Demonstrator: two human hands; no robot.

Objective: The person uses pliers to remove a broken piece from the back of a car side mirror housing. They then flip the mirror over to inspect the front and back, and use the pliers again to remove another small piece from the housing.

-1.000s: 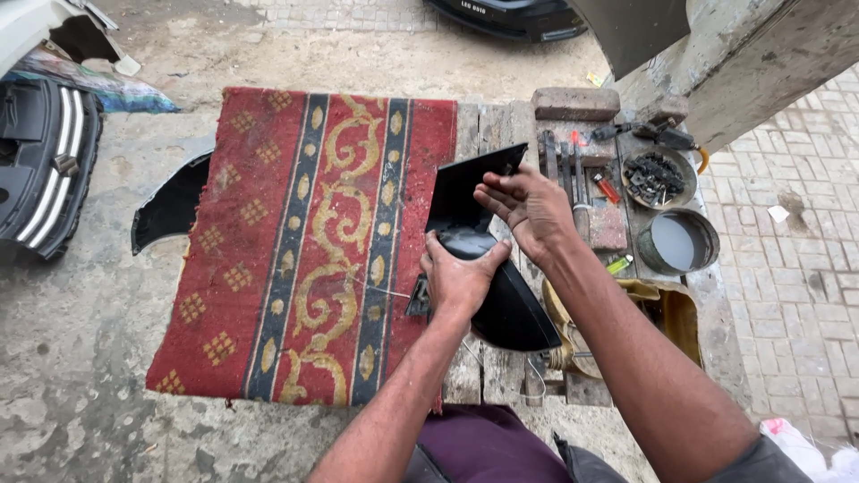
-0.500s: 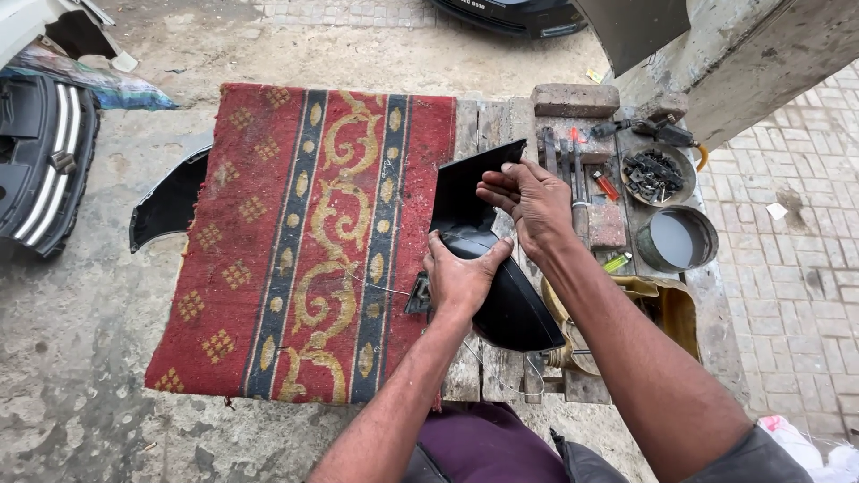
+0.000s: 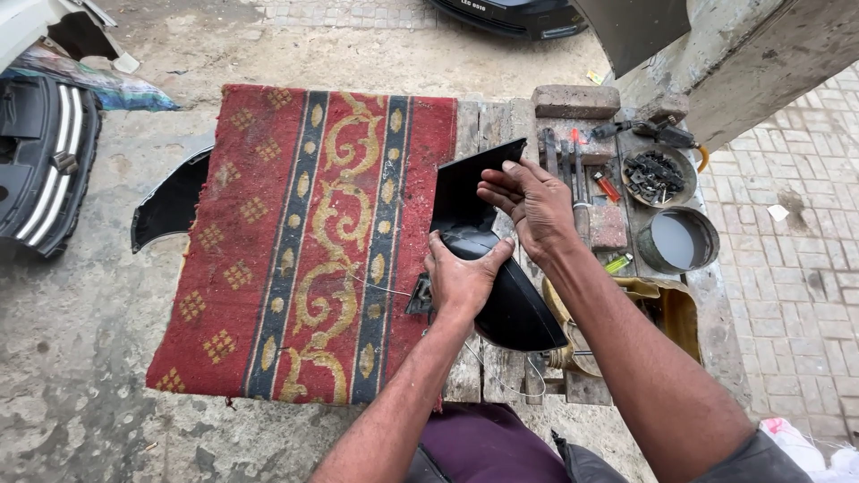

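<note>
Two hands are on one black plastic car part [image 3: 501, 300], which sits at the right edge of the red patterned rug [image 3: 295, 241] covering most of the wooden tabletop [image 3: 488, 121]. My left hand [image 3: 461, 277] is closed over the rounded, glossy middle of the part, thumb reaching toward the right, pinning it down against the rug's edge and the planks. My right hand [image 3: 528, 201] has its fingers curled around the upper flat flap of the same part, which stands tilted up off the tabletop. The lower end of the part sweeps down to the right, over a yellowish bag [image 3: 667, 309] that lies just beside the tabletop's right side. Past my right hand I can see a row of hand tools [image 3: 573, 165] lying on the planks, a brick [image 3: 577, 100] at the far edge, a round tin of dark small parts [image 3: 656, 174], and next to it a round tin holding grey liquid [image 3: 678, 240]. A green lighter [image 3: 618, 263] lies near that tin. Left of the rug, another curved black panel [image 3: 170, 201] pokes out from under it, and a car bumper piece with a grille [image 3: 40, 170] rests on the concrete ground well apart.
</note>
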